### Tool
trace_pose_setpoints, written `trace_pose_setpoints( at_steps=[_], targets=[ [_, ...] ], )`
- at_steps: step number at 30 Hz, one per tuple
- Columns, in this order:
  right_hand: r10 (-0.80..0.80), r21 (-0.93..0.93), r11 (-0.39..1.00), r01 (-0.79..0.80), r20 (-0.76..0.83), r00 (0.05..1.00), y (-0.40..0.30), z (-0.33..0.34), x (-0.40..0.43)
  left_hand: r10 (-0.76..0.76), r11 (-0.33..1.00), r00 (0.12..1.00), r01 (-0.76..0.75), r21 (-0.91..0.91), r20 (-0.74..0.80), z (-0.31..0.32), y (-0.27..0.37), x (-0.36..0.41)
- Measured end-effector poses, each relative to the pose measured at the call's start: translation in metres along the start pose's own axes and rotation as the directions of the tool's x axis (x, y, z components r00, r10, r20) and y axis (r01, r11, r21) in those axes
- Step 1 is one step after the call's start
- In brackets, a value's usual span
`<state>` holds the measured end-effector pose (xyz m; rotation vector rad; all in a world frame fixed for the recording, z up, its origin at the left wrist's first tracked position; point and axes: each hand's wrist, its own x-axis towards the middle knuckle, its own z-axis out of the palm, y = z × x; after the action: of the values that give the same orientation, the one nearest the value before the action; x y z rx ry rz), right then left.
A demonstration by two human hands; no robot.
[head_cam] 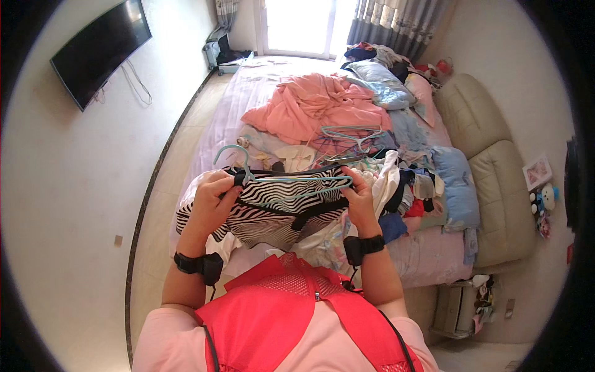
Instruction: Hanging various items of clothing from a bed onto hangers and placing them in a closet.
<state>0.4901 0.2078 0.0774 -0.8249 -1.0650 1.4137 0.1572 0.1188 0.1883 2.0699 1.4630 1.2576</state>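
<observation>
Above the near part of the bed, both my hands hold up a black-and-white zebra-striped garment (279,223) by its dark waistband or upper edge. My left hand (216,200) pinches the band beside the neck of a light teal hanger (297,179). At the other end, my right hand (360,197) grips the band around the hanger's tip. The hanger lies across the upper part of the garment, its hook pointing up and to the left. Striped and sheer grey fabric hangs down below. Whether the garment is fastened on the hanger cannot be told.
More teal hangers (355,135) lie on the bed beyond my hands, near a pink blanket (316,102). Mixed clothes (418,195) are heaped at the right, by a blue pillow (455,186) and the padded headboard (499,200). A small bedside cabinet (448,309) stands lower right.
</observation>
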Motion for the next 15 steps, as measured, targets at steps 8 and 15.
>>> trace_pose_setpoints(
  at_steps=[8,15],
  targets=[
    [-0.122,-0.188,0.973,0.132,0.067,0.99,-0.031,0.016,-0.012,-0.033,0.995,0.999,0.031,0.091,0.027,0.015,0.006,-0.001],
    [-0.175,-0.249,0.936,0.251,0.292,0.94,-0.054,0.046,-0.033,-0.034,0.958,0.994,0.003,0.286,0.103,0.04,-0.01,-0.009]
  ],
)
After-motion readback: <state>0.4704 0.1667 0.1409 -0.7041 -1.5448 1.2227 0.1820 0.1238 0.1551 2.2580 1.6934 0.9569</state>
